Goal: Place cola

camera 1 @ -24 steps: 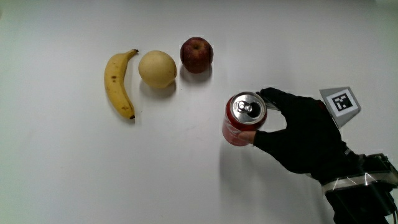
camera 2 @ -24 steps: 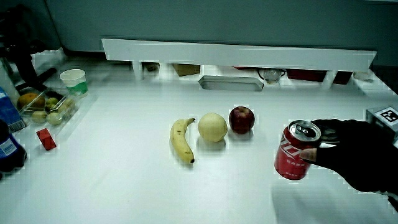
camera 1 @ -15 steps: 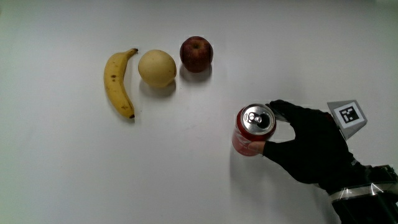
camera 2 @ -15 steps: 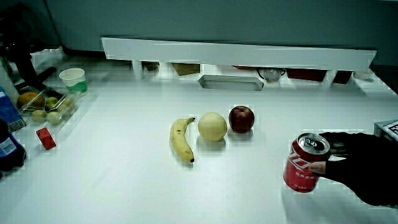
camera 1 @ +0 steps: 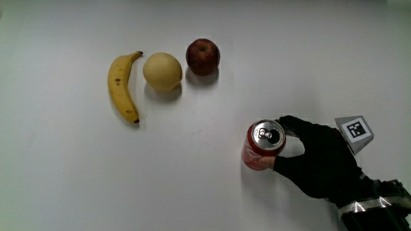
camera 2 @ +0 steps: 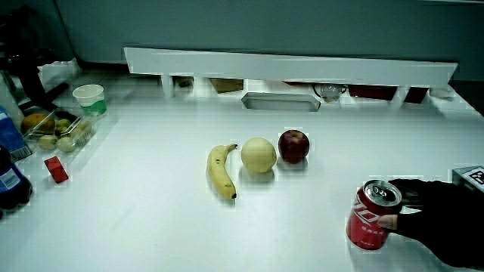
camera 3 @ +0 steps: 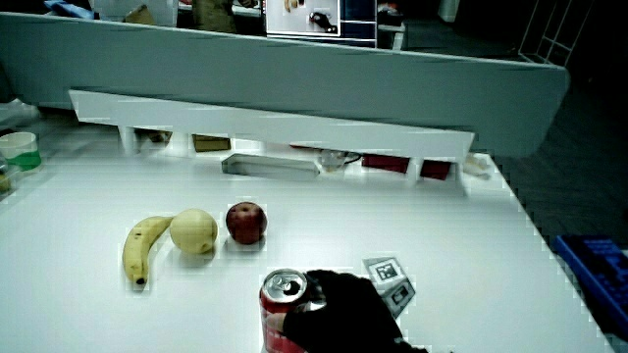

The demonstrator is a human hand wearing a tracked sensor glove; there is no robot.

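Note:
A red cola can point(camera 1: 261, 147) stands upright on the white table, nearer to the person than the fruit row. The gloved hand point(camera 1: 319, 162) is beside it with thumb and fingers wrapped around its upper part, shut on it. In both side views the can point(camera 2: 371, 226) point(camera 3: 282, 312) rests low on the table with the hand point(camera 2: 439, 220) point(camera 3: 348, 310) clasping it. The patterned cube point(camera 1: 356, 129) sits on the back of the hand.
A banana point(camera 1: 121, 87), a pale round fruit point(camera 1: 162, 70) and a red apple point(camera 1: 203, 56) lie in a row farther from the person than the can. In a side view a cup point(camera 2: 89, 99), a fruit tray point(camera 2: 57, 128) and bottles point(camera 2: 9, 174) stand at the table's edge near a low partition point(camera 2: 287, 66).
The hand has carried the cola can nearer to the person, away from the apple, and lower toward the table. The fruit has not moved.

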